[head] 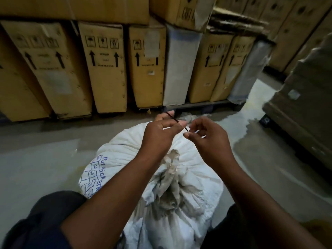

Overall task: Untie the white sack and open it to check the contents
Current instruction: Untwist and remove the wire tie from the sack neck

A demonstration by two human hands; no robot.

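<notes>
A person is crouching over a white sack (pixel 143 159) that is lying on the grey floor (pixel 45 159), between the person's dark-clad knees (pixel 50 212). Both bare forearms are reaching forward above the sack. The left hand (pixel 159 133) is curling closed, its thumb and forefinger pinching a thin dark cord (pixel 173 118) that is running up and away from the fingertips toward the far side. The right hand (pixel 206 137) is sitting just beside the left, its fingers (pixel 188 134) pressing together at the tips around the near end of the same cord, with the remaining fingers loosely bent. The two sets of fingertips are almost touching, and the cord is spanning the small gap between them. Below and nearer than the fingers, the sack's gathered, grey-soiled neck (pixel 172 166) is standing bunched and creased; whether anything is binding it there cannot be told. Blue printed lettering and boxes (pixel 97 169) are showing on the sack's side, to the left of the fingers. Beyond the fingers, upright cardboard boxes (pixel 104 69) with arrow marks are standing in a row, and a roll of clear film (pixel 251 69) is leaning at their right end.
</notes>
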